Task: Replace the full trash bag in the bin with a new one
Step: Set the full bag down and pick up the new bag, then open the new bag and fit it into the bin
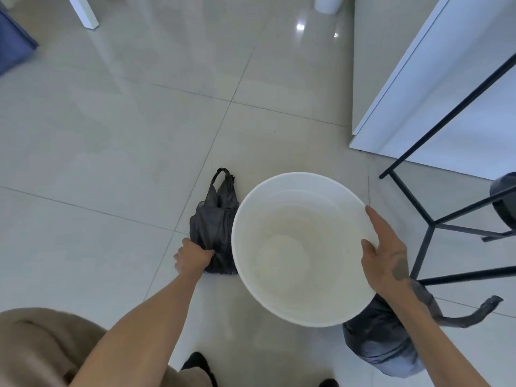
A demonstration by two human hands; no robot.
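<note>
A round white bin (300, 311) stands on the tiled floor with no bag inside; its bare bottom shows. My right hand (386, 255) grips the bin's right rim. To the left of the bin a flat, folded black trash bag (213, 222) lies on the floor, handles pointing away from me. My left hand (192, 256) is closed on its near end. A stuffed dark bag (382, 344) with a twisted tail sits on the floor behind my right forearm, at the bin's lower right.
A black metal frame (427, 219) with thin legs stands close on the right, with a white cabinet (435, 88) behind it. Another white bin (329, 4) is at the far top. My shoes (199, 364) show at the bottom edge. A blue object (12, 48) sits far left.
</note>
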